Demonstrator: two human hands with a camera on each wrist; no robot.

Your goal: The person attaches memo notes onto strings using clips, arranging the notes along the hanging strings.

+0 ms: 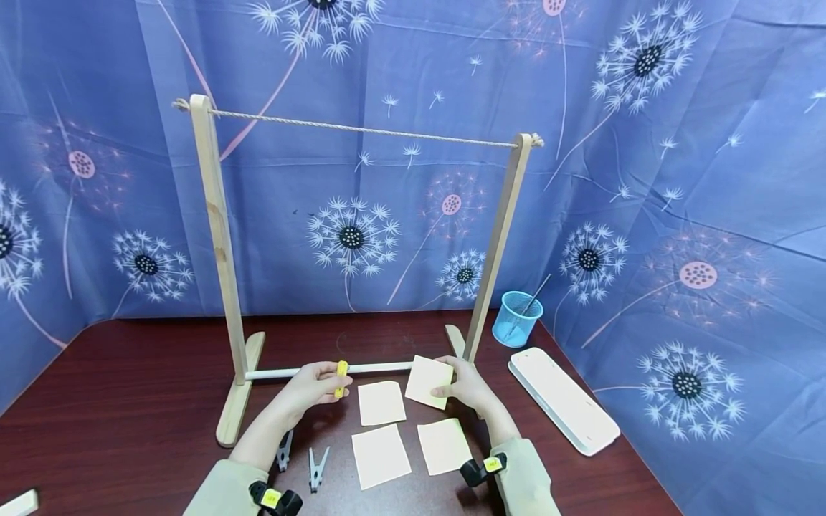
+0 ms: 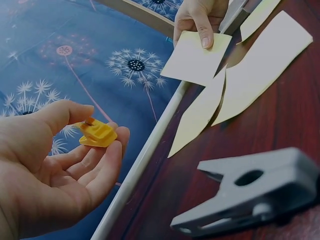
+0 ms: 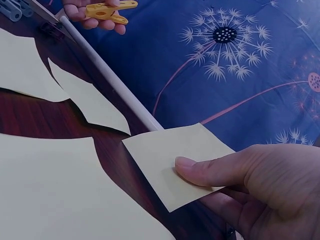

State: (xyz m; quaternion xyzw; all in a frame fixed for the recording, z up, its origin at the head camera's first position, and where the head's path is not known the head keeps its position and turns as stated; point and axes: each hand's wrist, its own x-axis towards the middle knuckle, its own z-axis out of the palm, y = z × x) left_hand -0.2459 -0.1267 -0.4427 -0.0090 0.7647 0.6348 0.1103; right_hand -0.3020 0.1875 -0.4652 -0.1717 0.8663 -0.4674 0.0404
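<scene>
Between thumb and fingers my left hand (image 1: 315,385) pinches a small yellow clothespin (image 1: 341,378), held above the table in front of the stand's white bottom bar. My right hand (image 1: 470,387) holds a pale yellow sticky note (image 1: 427,381) by its right edge, thumb on top and fingers beneath, as the right wrist view shows. Three more notes lie on the table between and below the hands: one upper left (image 1: 381,403), one lower left (image 1: 381,456) and one lower right (image 1: 444,446). Two grey clothespins lie near my left forearm, one (image 1: 317,469) fully visible, the other (image 1: 284,451) partly hidden.
A wooden stand (image 1: 222,244) rises behind the hands, with a rope (image 1: 361,130) strung between its two posts. At the right are a blue mesh pen cup (image 1: 516,319) and a white case (image 1: 564,401). A white object (image 1: 19,503) lies at the left front edge.
</scene>
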